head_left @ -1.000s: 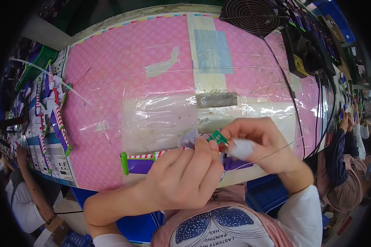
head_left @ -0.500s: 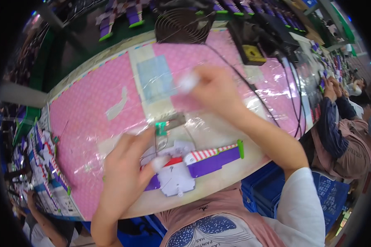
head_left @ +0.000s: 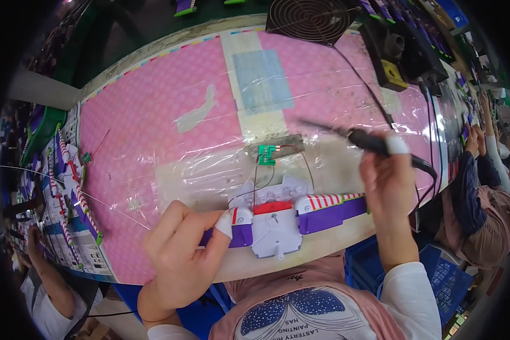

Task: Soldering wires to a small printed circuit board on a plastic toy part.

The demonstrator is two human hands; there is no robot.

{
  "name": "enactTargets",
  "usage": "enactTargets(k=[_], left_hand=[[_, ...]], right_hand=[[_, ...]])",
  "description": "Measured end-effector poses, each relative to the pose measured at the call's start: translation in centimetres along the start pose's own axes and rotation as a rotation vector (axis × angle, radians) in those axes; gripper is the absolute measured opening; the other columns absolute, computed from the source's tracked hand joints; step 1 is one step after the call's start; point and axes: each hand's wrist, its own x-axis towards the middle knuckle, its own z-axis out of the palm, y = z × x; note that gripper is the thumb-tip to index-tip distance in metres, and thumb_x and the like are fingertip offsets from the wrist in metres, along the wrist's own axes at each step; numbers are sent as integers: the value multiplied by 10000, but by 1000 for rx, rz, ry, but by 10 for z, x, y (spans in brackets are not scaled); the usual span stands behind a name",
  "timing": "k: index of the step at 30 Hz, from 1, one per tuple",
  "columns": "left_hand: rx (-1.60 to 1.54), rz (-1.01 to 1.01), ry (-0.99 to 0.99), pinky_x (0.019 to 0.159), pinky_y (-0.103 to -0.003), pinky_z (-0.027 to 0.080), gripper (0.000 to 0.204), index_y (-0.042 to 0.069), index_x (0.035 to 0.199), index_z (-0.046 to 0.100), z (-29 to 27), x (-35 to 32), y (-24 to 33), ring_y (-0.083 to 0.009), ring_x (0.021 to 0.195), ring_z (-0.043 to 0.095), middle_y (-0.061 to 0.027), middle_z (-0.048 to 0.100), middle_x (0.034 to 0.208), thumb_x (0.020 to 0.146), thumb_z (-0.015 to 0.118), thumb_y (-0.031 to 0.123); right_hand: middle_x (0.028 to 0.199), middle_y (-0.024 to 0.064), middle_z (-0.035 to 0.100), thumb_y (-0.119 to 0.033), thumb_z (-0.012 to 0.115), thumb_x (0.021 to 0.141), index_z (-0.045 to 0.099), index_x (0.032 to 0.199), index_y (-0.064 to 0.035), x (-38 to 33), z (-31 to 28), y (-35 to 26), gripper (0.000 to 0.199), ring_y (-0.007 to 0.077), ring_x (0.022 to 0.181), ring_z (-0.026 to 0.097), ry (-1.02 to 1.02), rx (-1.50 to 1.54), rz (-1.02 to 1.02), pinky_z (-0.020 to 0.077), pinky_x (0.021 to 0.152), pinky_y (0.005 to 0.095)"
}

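My left hand (head_left: 181, 249) is closed in a pinch over the left wing of a white and purple toy part (head_left: 275, 232). A thin, pale strand of solder wire (head_left: 99, 199) runs in from the left to this hand; its end is hidden. My right hand (head_left: 388, 184) grips a black soldering iron (head_left: 371, 141), its tip pointing left above the table. Fingertips on both hands wear white covers. Beyond the toy lies a small green circuit board (head_left: 267, 154) on a dark flat strip (head_left: 292, 145), with thin wires leading to the toy's white housing.
A black fan (head_left: 311, 20) stands at the table's far edge. Right of it is an iron stand with a yellow sponge (head_left: 392, 73); black cables run down there. Striped toy parts (head_left: 76, 192) lie at the left. People sit at both sides. Blue crates (head_left: 445, 277) stand lower right.
My right hand has moved right and nearer me and now holds the soldering iron. My left fingers have closed into a pinch. The view has shifted, so the table sits further right.
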Motion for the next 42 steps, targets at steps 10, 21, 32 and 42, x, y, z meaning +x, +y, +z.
enactTargets(k=[10,21,32,42], left_hand=[[-52,-18,-8,389,-256,329,128,27,736,633,3,-2,-8,-133,449,444,-46,439,598,640,716,6],[-56,-29,-17,388,-250,334,130,24,733,627,4,0,-9,-124,449,447,-46,437,599,641,716,1],[-58,-42,-47,392,-246,362,117,12,711,611,-4,1,-4,-127,453,471,-55,447,603,654,710,-10],[-55,-40,-42,398,-244,374,130,11,700,602,-1,1,-6,-128,457,492,-54,457,603,638,715,-10]], right_hand=[[513,64,488,-215,519,854,519,768,-6,2,6,13,226,89,362,368,-46,-101,60,275,359,200],[507,61,482,-204,498,854,517,768,-8,1,6,13,215,84,354,358,-46,-118,47,268,351,207],[512,49,465,-146,444,861,475,735,-55,4,-2,13,159,77,343,318,-91,140,71,262,346,218],[535,64,480,-128,468,852,442,680,-57,3,2,12,187,72,356,318,-82,5,93,252,354,217]])
